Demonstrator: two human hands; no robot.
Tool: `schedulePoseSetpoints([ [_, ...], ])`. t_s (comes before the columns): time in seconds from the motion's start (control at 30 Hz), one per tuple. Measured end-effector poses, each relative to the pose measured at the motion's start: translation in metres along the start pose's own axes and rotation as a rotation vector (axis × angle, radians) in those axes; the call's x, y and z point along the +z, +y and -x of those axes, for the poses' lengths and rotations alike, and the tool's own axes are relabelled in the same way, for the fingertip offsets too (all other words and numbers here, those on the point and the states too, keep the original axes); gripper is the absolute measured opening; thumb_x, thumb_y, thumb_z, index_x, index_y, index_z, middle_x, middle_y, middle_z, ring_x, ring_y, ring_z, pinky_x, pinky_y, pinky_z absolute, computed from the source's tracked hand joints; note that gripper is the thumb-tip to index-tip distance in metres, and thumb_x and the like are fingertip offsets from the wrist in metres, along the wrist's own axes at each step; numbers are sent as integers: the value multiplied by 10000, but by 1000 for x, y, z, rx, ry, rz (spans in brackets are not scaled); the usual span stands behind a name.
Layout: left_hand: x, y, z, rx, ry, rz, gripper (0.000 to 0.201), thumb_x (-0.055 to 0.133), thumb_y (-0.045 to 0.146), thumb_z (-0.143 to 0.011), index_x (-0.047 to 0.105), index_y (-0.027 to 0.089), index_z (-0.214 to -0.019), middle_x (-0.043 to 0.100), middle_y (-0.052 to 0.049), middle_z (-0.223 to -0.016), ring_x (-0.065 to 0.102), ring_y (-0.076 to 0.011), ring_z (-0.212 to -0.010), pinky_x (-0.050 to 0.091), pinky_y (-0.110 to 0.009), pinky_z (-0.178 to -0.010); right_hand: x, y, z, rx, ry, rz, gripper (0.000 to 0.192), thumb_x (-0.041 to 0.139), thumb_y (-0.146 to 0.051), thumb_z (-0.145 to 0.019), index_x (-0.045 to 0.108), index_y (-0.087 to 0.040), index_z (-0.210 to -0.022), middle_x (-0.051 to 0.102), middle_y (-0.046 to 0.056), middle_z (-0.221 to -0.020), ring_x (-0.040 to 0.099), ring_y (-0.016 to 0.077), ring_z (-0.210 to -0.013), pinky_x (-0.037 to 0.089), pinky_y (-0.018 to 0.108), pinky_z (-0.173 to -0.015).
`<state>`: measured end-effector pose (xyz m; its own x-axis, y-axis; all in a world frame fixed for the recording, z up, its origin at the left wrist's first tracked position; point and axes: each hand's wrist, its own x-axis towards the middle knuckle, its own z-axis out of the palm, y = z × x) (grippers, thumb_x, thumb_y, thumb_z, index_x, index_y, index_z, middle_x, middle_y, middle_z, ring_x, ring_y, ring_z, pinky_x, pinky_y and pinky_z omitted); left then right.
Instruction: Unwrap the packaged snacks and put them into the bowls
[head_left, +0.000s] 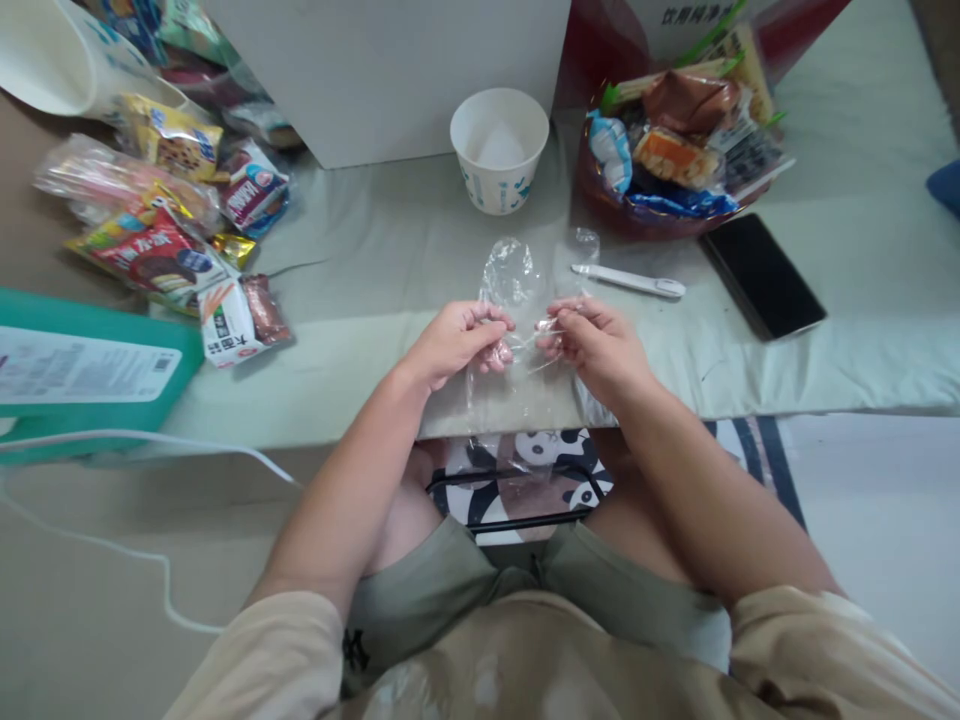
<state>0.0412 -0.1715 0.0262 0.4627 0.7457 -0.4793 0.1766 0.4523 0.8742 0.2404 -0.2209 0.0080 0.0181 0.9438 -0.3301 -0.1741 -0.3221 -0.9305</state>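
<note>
Hands at centre, near edge of the pale green cloth-covered table (825, 330). Left hand (454, 345) and right hand (596, 345) each pinch an edge of a clear thin plastic bag (514, 290), fingertips curled, bag crumpled upright between them.

Judged step: working the bag's mouth apart; not yet open. Next move calls for a rubbing pinch to part the two film layers, gentle pull outward.

Surroundings: white paper cup (499, 150) far centre; white pen-shaped tool (628, 281) just right of the bag; black phone (763, 275) further right; red basket of wrapped snacks (667, 215) far right; loose snack packets (161, 250) left.
</note>
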Motion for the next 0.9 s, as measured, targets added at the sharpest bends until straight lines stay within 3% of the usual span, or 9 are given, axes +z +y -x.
schedulePoseSetpoints([
  [0.1, -1, 0, 2, -3, -66, 23, 260, 731, 301, -820, 660, 199, -1048, 723, -13, -636, 643, -137, -471, 384, -203, -417, 0, 2, -1, -159, 74, 114, 387, 694, -608, -836, 652, -257, -991, 728, 34, -1082, 701, 138, -709, 556, 298, -638],
  [0.2, 1, -1, 2, 30, -156, -1, 404, 754, 323, -815, 646, 233, -1193, 739, 0, -659, 660, -143, -489, 439, -214, -449, -2, 4, 0, -319, 50, 239, 394, 626, -651, -893, 672, -280, -1018, 679, 56, -1279, 727, 182, -878, 580, 339, -728],
  [0.3, -1, -5, -1, 166, -86, 21, 288, 755, 343, -835, 659, 233, -1084, 719, 19, -654, 671, -127, -523, 502, -219, -513, -5, 3, 3, -365, 24, 321, 473, 647, -624, -900, 597, -342, -1276, 597, 80, -1430, 697, 238, -1129, 596, 376, -849],
  [0.4, -6, -9, -4, 312, -56, 24, 279, 806, 388, -812, 665, 209, -973, 728, 11, -719, 701, -120, -591, 548, -223, -584, -8, 4, 2, -283, -78, 340, 596, 703, -557, -881, 516, -322, -1395, 612, 112, -1411, 696, 238, -1118, 606, 391, -868],
  [0.5, -10, -9, -3, 395, -73, -17, 351, 848, 463, -782, 678, 177, -894, 739, -13, -763, 720, -125, -663, 592, -243, -671, -9, 10, -4, -286, -156, 283, 494, 778, -478, -827, 620, -265, -1244, 681, 94, -1291, 705, 211, -1032, 603, 385, -892],
  [0.63, -13, -7, -1, 413, -81, -48, 400, 814, 538, -813, 680, 161, -824, 747, -41, -783, 721, -129, -682, 597, -245, -677, -8, 16, -12, -373, -150, 215, 229, 773, -437, -824, 702, -247, -929, 732, 58, -1141, 693, 184, -933, 575, 375, -881],
  [0.77, -18, -9, 0, 312, -128, -88, 256, 778, 414, -854, 673, 183, -891, 705, -5, -685, 654, -113, -539, 510, -213, -507, -8, 12, -13, -572, 29, 202, 297, 782, -453, -804, 646, -229, -664, 710, 33, -940, 667, 193, -910, 540, 385, -878],
  [0.9, -19, -10, 0, 337, -116, -73, 56, 682, 221, -869, 698, 180, -904, 714, -8, -731, 643, -102, -550, 521, -225, -541, -9, 4, -7, -670, 129, 190, 287, 801, -456, -789, 649, -243, -672, 684, 26, -960, 652, 200, -941, 529, 394, -871],
])
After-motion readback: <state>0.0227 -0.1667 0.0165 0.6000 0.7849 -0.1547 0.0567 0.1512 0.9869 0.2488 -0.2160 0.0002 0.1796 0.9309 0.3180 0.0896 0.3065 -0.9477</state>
